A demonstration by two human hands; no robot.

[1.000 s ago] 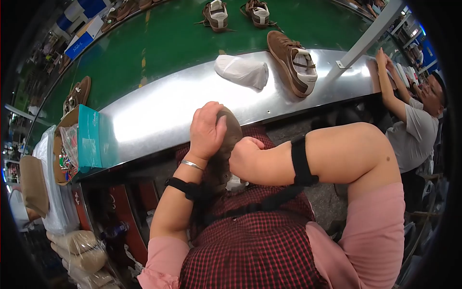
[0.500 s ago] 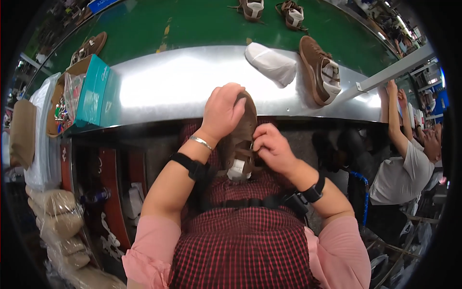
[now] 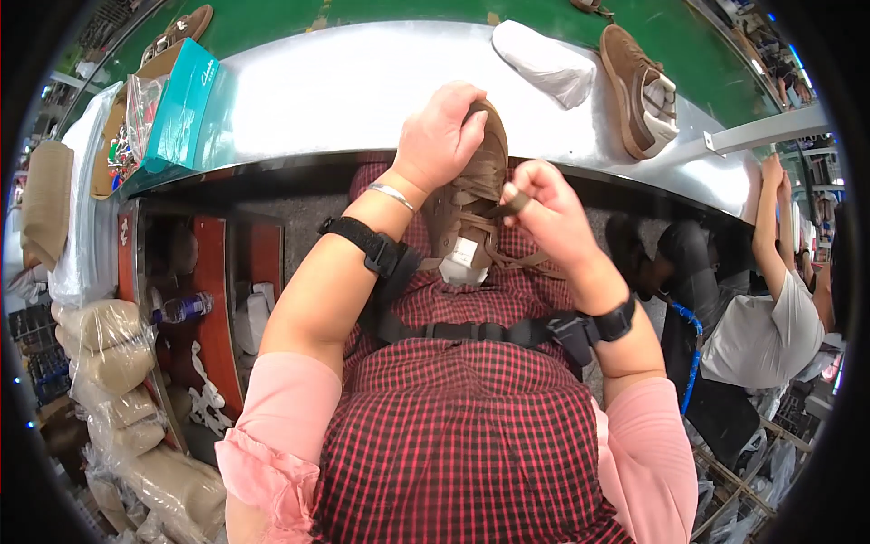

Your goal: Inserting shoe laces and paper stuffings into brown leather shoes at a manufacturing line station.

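brown suede lace-up shoe (image 3: 471,195): light, soft upper | left hand (image 3: 439,136) grip clenched on toe | right hand (image 3: 544,208) pinching flat brown lace (image 3: 505,207) | hold by sole

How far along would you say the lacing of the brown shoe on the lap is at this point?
Partly done, it seems. Lace already crosses several rows on the brown shoe. In hand: the left hand grips its toe while the right hand pinches a lace end. Left: loose lace ends trail by the heel, untied. Another brown shoe on the metal bench has no visible lacing.
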